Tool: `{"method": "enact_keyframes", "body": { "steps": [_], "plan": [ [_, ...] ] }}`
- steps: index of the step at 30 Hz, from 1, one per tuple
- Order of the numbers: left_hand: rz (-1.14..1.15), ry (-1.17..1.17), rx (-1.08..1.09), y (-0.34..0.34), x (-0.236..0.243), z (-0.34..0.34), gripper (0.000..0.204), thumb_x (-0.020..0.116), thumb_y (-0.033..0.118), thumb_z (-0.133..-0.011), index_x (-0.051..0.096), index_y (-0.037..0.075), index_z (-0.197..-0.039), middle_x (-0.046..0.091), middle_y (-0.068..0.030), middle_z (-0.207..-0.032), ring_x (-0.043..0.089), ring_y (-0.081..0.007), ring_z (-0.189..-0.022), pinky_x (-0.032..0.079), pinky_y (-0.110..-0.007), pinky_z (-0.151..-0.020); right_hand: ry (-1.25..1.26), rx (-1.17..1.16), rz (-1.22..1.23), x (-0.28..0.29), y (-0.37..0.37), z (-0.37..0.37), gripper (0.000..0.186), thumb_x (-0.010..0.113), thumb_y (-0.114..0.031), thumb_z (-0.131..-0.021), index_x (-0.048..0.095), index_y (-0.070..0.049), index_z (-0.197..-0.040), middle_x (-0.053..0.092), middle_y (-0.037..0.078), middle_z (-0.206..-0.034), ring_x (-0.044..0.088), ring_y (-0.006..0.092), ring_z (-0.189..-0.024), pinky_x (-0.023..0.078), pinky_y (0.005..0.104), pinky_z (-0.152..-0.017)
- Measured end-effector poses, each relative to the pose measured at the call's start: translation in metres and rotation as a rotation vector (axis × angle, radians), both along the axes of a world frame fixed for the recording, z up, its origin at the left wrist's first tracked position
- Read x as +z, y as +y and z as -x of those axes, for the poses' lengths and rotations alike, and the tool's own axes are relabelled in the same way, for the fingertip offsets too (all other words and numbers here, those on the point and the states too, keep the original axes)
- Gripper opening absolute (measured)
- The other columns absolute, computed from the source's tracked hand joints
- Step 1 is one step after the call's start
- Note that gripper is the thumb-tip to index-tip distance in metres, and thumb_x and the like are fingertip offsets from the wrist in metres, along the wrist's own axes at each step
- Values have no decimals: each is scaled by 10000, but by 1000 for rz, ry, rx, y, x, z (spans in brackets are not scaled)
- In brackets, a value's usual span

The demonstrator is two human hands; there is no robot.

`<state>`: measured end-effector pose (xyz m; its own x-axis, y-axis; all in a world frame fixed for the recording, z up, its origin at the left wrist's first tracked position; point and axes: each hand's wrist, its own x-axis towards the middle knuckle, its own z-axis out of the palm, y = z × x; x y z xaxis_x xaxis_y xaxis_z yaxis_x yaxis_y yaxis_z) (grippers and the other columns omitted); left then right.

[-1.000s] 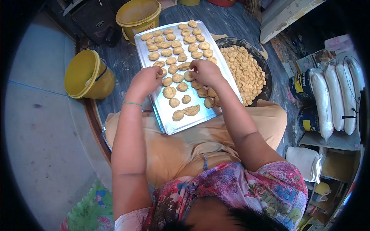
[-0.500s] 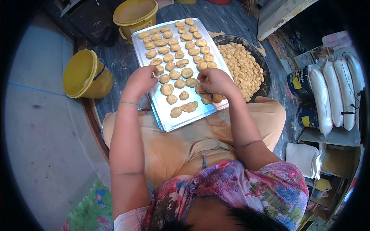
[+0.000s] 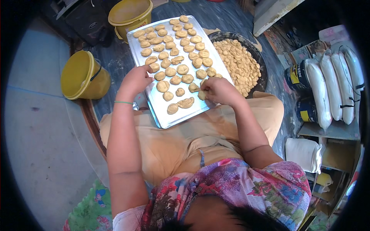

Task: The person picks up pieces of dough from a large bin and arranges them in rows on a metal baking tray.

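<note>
A silver baking tray (image 3: 177,119) lies tilted across my lap, with flattened tan dough pieces (image 3: 182,69) set out in uneven rows. Over its left edge is my left hand (image 3: 135,81), thumb and forefinger apart, the forefinger by a dough piece (image 3: 154,67). My right hand (image 3: 222,91) is at the tray's lower right, its fingertips closed on a small dough piece (image 3: 202,95). More pieces sit close to that hand, some partly hidden beneath it. Beyond the tray's right side stands a round dark basin (image 3: 263,63) heaped with similar dough pieces (image 3: 239,65).
Two yellow buckets, one (image 3: 86,75) at the left and another (image 3: 131,17) behind the tray, stand on the floor. On the right a shelf (image 3: 329,130) bears long white plastic-wrapped packs (image 3: 320,96) and dark tins (image 3: 296,79). A green floral cloth (image 3: 90,206) lies at lower left.
My right hand has moved slightly down, and dough pieces formerly bunched by it now lie spread along the tray's right side. My left hand stays at the left edge. The view has shifted slightly.
</note>
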<state>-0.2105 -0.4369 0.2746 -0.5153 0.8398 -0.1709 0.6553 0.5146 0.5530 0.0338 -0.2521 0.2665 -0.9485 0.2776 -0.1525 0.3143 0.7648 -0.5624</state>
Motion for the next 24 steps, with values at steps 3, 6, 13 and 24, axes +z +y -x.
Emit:
{"method": "enact_keyframes", "body": {
  "steps": [3,6,13,24],
  "plan": [
    [9,-14,-18,6,0,0,290,682,142,-737,633,20,-995,665,-185,-865,648,-320,-813,499,-382,-734,105,40,-86,-26,-3,-6,238,623,-74,-691,652,-39,-924,647,147,-845,629,296,-796,499,373,-716],
    [19,-31,-22,7,1,-2,299,684,148,-733,634,22,-1000,665,-184,-869,648,-315,-815,499,-381,-734,161,39,-28,-26,-14,-8,239,627,-81,-687,651,-37,-921,649,143,-831,629,301,-775,501,376,-714],
    [49,10,-40,8,0,-5,298,686,163,-736,637,36,-1001,666,-158,-865,648,-299,-816,501,-366,-728,120,-125,36,-16,3,-25,228,652,-93,-737,654,-39,-959,630,124,-895,632,247,-807,503,343,-716],
    [39,-16,-59,13,-1,-8,284,687,161,-747,635,40,-999,661,-149,-863,643,-292,-814,498,-368,-729,88,-144,-19,-15,16,-32,331,655,-64,-669,634,-64,-1000,631,119,-856,618,272,-832,496,364,-754]
  ]
}}
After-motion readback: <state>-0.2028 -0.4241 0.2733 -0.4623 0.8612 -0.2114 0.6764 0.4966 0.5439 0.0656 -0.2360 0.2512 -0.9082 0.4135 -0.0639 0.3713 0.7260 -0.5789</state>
